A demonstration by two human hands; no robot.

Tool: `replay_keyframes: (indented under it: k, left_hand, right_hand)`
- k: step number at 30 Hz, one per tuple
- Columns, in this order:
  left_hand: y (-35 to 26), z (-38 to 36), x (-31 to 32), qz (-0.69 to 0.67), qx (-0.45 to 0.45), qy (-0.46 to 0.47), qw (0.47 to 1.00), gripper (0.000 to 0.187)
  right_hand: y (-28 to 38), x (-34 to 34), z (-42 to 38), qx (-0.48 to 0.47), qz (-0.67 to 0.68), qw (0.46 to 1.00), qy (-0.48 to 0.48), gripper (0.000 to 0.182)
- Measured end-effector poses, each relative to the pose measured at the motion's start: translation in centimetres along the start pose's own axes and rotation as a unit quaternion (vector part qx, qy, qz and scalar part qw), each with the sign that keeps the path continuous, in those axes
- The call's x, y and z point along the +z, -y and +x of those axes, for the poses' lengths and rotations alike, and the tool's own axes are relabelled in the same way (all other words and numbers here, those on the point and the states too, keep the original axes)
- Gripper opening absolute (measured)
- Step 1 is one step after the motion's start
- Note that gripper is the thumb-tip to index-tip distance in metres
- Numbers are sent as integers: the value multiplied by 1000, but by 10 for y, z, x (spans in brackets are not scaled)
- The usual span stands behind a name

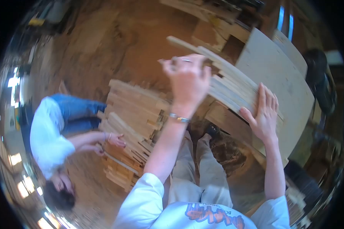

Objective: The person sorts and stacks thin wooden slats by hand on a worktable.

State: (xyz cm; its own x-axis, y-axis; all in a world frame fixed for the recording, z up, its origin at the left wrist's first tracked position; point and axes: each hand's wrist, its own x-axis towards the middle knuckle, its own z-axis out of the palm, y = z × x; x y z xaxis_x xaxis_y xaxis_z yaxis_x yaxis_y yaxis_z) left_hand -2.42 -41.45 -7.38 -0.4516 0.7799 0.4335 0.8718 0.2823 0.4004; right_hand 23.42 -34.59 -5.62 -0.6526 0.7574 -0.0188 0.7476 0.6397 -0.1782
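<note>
My left hand [187, 78] is raised near the left end of some long wooden strips [233, 76]. Its fingers look bent and are smeared by motion, so whether they hold anything cannot be made out. A metal bracelet circles that wrist. My right hand [264, 116] lies flat, fingers apart, on the right part of the strips. These lie side by side along a large pale board [275, 68], and one strip sticks out past the others at the far left.
On the left, a co-worker [51, 129] bends over a stack of wooden slats [132, 103], hands near its loose pieces. My feet stand on the brown, dusty floor [91, 38] below the board. More timber [187, 9] lies at the top.
</note>
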Motion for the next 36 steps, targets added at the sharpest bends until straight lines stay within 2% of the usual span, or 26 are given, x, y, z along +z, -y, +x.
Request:
replay_keyframes:
  k: [1,4,5,8,9,13,18,19,20,21,22,24,27,30,34,35,36]
  left_hand:
    - [6,7,-1,13,-26,33,999,26]
    - [7,14,11,-21,-27,104,994,19]
    - [-1,12,11,-31,-19,119,992,18]
    - [-9,9,12,-12,17,116,993,19]
    - [-12,4,10,0,18,117,993,19]
    - [-23,-5,14,-11,8,128,992,25]
    - [-2,14,1,5,24,143,989,22]
    - [15,28,-2,16,-17,153,988,30]
    - [27,41,-5,44,-25,100,994,40]
    - [47,53,-3,67,-89,86,990,46]
    - [73,60,5,95,-114,65,987,43]
    - [92,75,0,-20,-166,186,968,36]
    - [88,65,5,80,-79,142,983,32]
    - [86,66,4,97,-59,143,983,32]
    - [87,73,-7,89,-51,193,976,32]
    - [89,69,-6,126,-8,152,980,37]
    - [77,73,-13,98,62,142,983,38]
  right_hand:
    - [-2,-1,-2,-5,-17,1000,-6,101]
    - [-6,-4,-10,-9,-37,999,1,107]
    - [-9,-5,-12,-5,-54,998,42,124]
    - [-3,-18,-24,-7,35,998,47,143]
    - [1,-20,-29,2,51,997,63,155]
    - [2,-20,-34,26,58,995,73,151]
    - [3,-15,-34,32,69,996,44,147]
    - [3,-14,-35,34,67,996,46,147]
    - [3,-14,-35,35,64,996,47,147]
    - [3,-14,-34,34,60,996,48,146]
    - [3,-14,-34,36,65,996,47,146]
    - [4,-15,-33,40,75,995,43,145]
    - [3,-15,-33,41,78,995,40,145]
    - [4,-13,-33,44,79,995,32,146]
    - [7,-15,-31,45,68,997,17,145]
    - [7,-14,-31,45,74,996,6,146]
    - [8,-15,-31,48,69,996,12,146]
